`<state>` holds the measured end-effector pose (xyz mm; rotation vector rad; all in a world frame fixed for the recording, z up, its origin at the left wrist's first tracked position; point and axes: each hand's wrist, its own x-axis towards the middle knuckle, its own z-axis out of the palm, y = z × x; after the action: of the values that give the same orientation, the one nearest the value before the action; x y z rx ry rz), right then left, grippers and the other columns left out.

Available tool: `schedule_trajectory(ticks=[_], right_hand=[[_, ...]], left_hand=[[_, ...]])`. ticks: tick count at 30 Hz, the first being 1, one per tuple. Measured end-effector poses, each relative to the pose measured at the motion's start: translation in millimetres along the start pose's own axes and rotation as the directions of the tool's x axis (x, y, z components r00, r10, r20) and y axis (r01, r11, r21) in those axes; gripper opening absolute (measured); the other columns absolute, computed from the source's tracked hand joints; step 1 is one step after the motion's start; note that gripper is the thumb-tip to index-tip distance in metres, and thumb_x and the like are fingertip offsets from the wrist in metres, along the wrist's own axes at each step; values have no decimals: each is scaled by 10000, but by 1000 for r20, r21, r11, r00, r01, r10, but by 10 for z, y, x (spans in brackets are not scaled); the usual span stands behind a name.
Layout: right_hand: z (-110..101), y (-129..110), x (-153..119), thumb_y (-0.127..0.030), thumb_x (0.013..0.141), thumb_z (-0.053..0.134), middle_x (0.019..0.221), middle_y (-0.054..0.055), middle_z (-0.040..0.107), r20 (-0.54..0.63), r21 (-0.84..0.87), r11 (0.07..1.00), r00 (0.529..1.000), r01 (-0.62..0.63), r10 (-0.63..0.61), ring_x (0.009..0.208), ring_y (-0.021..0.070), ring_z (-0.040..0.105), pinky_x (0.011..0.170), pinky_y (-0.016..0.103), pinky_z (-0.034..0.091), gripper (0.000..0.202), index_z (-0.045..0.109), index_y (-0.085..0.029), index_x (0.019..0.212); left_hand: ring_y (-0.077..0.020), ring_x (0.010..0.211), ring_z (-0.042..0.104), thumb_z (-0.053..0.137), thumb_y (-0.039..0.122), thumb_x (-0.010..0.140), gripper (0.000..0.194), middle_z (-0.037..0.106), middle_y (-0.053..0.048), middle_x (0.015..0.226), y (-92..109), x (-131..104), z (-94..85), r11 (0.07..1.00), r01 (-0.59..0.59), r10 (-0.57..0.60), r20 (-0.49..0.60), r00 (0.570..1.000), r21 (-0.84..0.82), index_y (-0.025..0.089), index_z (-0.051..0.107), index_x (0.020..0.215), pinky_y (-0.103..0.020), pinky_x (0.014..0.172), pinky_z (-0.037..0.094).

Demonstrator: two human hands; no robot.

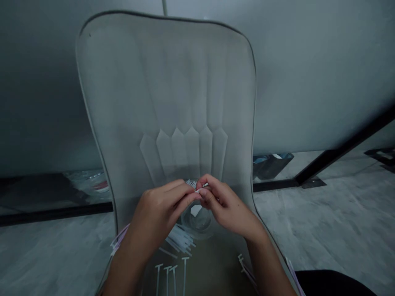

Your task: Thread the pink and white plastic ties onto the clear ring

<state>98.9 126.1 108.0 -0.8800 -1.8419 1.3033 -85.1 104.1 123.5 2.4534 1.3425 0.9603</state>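
Note:
My left hand (168, 202) and my right hand (226, 207) meet over the chair seat, fingertips pinched together on a small white piece (198, 190). Its exact kind is mostly hidden by the fingers. Just beneath them sits a clear round container (202, 230) with a white scrap (195, 210) and small white bits visible in it. Beside my left wrist lies a pile of thin white sticks (181, 239). Several T-ended white sticks (184, 273) are laid out near the front of the seat. More T-ended sticks (241, 263) lie by my right forearm.
The padded grey chair (166, 82) has a tall backrest against a pale panel. Purplish-white strands (119, 239) stick out at the seat's left edge, and similar strands (294, 275) at its right. A dark slanted bar (345, 146) and a dark bag (273, 164) are at right.

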Motion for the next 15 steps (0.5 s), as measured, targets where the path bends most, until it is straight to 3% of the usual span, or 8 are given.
schedule_trajectory(ticks=[4,8,15], right_hand=[[5,7,5,-320,1007,387,657,-60,434,25,89,995,999,-41,39,574,112,414,529,224,330,118,405,-225,939],[-1,-17,11,-294,1006,393,620,-61,493,23,58,998,999,-34,33,545,108,430,520,221,332,127,404,-223,902],[-33,19,20,-265,963,504,622,-23,610,-52,15,998,997,54,-53,626,127,575,600,236,418,171,590,-187,838]], left_hand=[[-115,645,555,525,306,961,197,590,20,714,-20,-3,21,999,3,-4,-10,1000,-32,199,655,858,-243,602,394],[-107,641,546,548,290,951,169,584,26,711,-40,5,23,998,8,-9,-17,1000,-58,198,659,863,-241,601,386],[-99,651,547,566,258,944,160,591,30,714,-6,30,6,992,24,-24,7,1000,-123,198,658,828,-233,609,379]])
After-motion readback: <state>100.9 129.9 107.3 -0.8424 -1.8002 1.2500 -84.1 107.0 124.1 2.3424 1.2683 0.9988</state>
